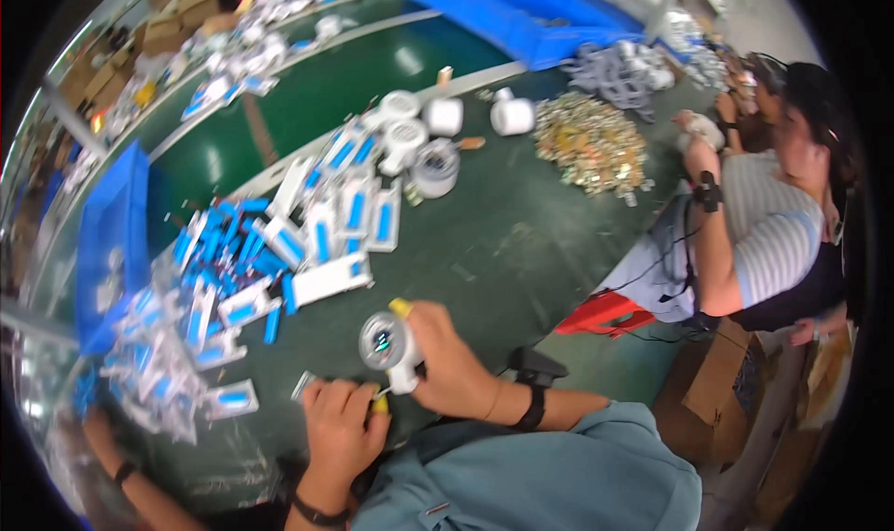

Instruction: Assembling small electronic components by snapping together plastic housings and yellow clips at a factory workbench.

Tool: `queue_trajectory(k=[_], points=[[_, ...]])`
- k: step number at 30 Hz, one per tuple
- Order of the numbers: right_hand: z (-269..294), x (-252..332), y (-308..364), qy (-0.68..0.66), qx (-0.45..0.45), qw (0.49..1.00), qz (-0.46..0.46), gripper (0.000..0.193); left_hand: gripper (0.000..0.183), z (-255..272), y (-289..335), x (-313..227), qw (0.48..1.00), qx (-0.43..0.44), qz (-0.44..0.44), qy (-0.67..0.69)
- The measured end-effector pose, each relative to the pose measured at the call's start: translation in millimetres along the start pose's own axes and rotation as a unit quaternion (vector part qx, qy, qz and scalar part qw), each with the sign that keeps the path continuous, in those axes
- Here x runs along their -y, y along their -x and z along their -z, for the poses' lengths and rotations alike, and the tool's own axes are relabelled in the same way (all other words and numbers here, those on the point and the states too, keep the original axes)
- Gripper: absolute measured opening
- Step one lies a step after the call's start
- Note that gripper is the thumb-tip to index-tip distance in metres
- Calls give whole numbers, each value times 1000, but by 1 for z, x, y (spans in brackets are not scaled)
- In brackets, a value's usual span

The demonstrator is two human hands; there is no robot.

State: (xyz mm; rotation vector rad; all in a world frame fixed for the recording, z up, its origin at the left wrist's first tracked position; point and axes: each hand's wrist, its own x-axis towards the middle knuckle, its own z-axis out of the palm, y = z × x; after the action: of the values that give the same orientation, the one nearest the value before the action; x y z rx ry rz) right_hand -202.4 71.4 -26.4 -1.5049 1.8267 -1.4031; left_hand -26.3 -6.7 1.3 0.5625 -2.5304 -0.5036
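Observation:
My right hand (452,363) is closed around a white round housing (386,343) with a short neck. Its open face is turned up and shows a dark inside with small shiny parts. My left hand (343,421) is just left of the neck, its fingers curled and pressed together. A thin pale strand (383,393) runs between the neck and the left thumb. What the left fingers pinch is mostly hidden. A small pale rectangular piece (303,385) lies at their far side. Yellow covers show on a fingertip of each hand.
Beyond my hands lie white-and-blue casings (331,280), several white round housings (402,140), a heap of small metallic parts (596,145) and grey cables (615,75). Blue bins (112,224) stand around the dark green table. A co-worker (764,224) sits at right; another person's arm (130,480) reaches in at lower left.

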Motion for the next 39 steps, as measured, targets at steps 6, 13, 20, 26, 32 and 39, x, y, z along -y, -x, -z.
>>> queue_trajectory(k=[6,13,20,26,32,39], points=[[1,5,5,-10,25,999,-22,80,25,-4,9,4,1000,-7,3,1],[1,1,4,6,18,1000,-8,79,24,-10,11,7,1000,-13,1,4],[1,0,3,-3,24,1000,-14,79,25,-12,13,11,1000,-8,-9,-3],[1,0,3,-8,20,1000,-5,81,23,-11,9,9,1000,-14,-7,5],[1,0,3,-10,17,1000,-2,80,23,-12,9,9,1000,-13,-7,8],[1,0,3,-11,14,1000,4,79,23,-12,9,9,1000,-18,-8,9]])
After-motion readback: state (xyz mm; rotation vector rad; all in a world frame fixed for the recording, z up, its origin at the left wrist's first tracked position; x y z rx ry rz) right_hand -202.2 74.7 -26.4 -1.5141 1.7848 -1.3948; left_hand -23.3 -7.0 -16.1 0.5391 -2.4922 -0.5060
